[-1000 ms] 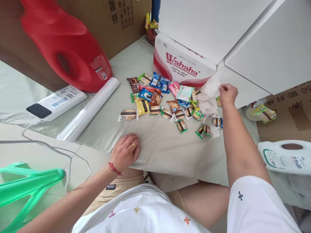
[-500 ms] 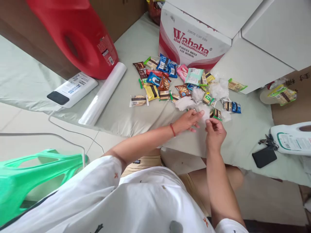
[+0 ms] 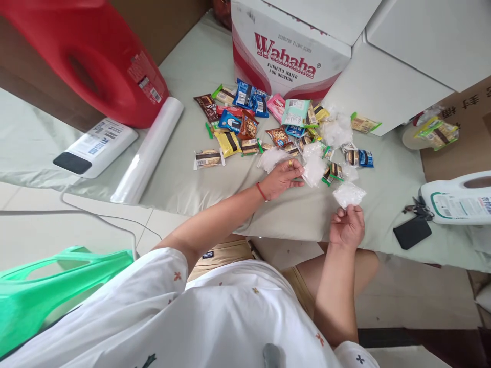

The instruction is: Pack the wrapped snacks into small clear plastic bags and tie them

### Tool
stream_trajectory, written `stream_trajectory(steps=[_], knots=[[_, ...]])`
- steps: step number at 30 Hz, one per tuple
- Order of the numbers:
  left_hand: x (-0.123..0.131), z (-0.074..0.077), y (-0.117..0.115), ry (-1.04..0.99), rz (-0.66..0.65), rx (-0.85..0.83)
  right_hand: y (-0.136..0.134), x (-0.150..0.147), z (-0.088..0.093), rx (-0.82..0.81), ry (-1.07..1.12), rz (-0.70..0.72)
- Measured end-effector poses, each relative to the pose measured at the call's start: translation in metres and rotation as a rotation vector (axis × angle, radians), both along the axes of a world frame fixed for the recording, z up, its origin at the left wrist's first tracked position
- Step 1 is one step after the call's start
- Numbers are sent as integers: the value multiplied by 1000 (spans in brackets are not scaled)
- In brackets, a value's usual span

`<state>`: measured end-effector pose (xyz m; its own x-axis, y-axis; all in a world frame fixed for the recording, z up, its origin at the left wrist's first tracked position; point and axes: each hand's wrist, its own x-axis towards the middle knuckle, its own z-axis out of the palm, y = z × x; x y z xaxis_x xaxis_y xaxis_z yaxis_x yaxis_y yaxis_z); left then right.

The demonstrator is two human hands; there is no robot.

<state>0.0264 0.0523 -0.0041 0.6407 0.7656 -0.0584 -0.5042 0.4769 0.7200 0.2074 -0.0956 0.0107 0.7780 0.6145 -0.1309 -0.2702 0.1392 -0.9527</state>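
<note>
My right hand (image 3: 347, 227) pinches a small crumpled clear plastic bag (image 3: 349, 196) by its near edge, out in front of the snack pile. Further left, my left hand (image 3: 284, 179) has its fingertips closed on the edge of a bunch of clear plastic bags (image 3: 314, 168). Another clear plastic clump (image 3: 273, 159) lies just beyond its knuckles. Small wrapped snacks spread behind both hands, among them a yellow packet (image 3: 228, 143), a brown cookie packet (image 3: 279, 137) and green-edged biscuits (image 3: 336, 170).
A Wahaha water carton (image 3: 287, 56) stands behind the snacks, beside white boxes (image 3: 402, 76). To the left are a red jug (image 3: 115, 66), a roll of clear film (image 3: 148, 151) and a white device (image 3: 95, 145). At right lie a black pouch (image 3: 412, 233) and a white bottle (image 3: 458, 199).
My right hand has moved right and toward me, bringing a clear bag away from the others. My left hand stays by the bunch of bags. The view has shifted slightly.
</note>
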Motion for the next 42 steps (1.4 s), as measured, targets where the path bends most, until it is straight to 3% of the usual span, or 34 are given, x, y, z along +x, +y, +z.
stream_trajectory(steps=[3, 7, 10, 13, 18, 20, 23, 27, 29, 32, 35, 37, 39, 42], knots=[[2, -2, 1, -14, -30, 46, 9, 9, 2, -99, -338, -79], [9, -12, 0, 94, 102, 326, 35, 5, 11, -283, -717, 24], [11, -17, -1, 176, 135, 549, 47, -16, 14, -288, -576, 241], [9, -18, -2, 166, 53, 513, 48, -31, 8, -249, -324, 319], [3, -7, -2, 3, -78, 48, 27, -8, 3, -161, -161, 44], [2, -1, -3, -55, -160, -75, 19, 11, 6, -129, -259, -104], [1, 4, -4, -100, -229, -122, 16, 38, 8, -137, -488, -247], [2, 2, -5, -116, -202, -85, 20, 52, 10, -374, -755, -94], [3, 1, -6, -99, -178, -42, 22, 45, 14, -379, -781, -87], [4, -1, -9, -72, -235, 55, 20, 26, 23, -260, -541, 1], [5, -2, -12, -34, -374, 200, 12, 10, 27, -261, -229, 322], [7, -3, -13, 15, -435, 312, 4, 3, 25, -310, -135, 464], [8, -3, -14, 93, -391, 399, -2, -1, 21, -327, -127, 455], [9, -2, -17, 233, -158, 411, -6, -10, 15, -282, -356, 131]])
